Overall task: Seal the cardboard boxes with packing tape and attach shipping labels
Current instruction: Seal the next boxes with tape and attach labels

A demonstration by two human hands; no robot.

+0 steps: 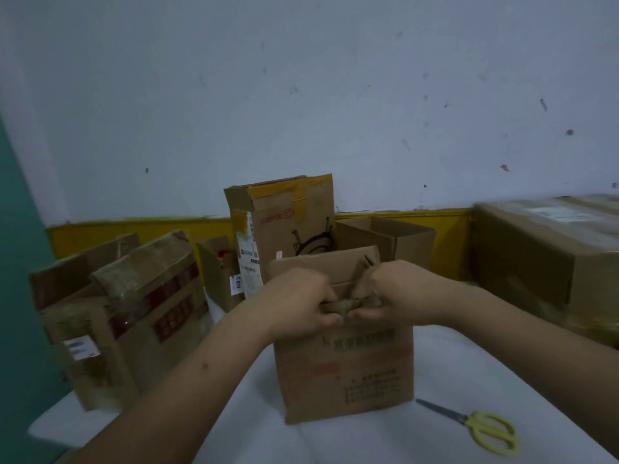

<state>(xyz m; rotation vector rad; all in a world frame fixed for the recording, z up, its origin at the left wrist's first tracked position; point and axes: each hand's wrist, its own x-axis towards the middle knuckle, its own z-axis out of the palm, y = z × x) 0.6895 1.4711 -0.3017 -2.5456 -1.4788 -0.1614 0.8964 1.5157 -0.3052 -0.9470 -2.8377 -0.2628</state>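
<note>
A printed cardboard box [345,363] stands upright on the white counter [469,370], directly in front of the person, its top not yet closed: the far flap [321,266] rises behind the hands. Both hands meet at the box's near top edge. The left hand [294,301] has its fingers curled over that rim, and the right hand [398,291] curls in from the other side, so each grip is clenched on a brownish, crumpled piece [348,304] between them. Whether that is the near flap folded down or old tape I cannot tell. Holding both ends at the rim probably steadies the box while the top is worked.

Yellow-handled scissors [482,426] lie on the counter just right of the box, handy for cutting tape. No tape roll shows. Left of the box stand taped, labelled cartons [134,316]; behind it a tall labelled carton [284,226] and an open one [402,239]; far right of it, a large wrapped carton [549,256]. Sealing looks barely begun.
</note>
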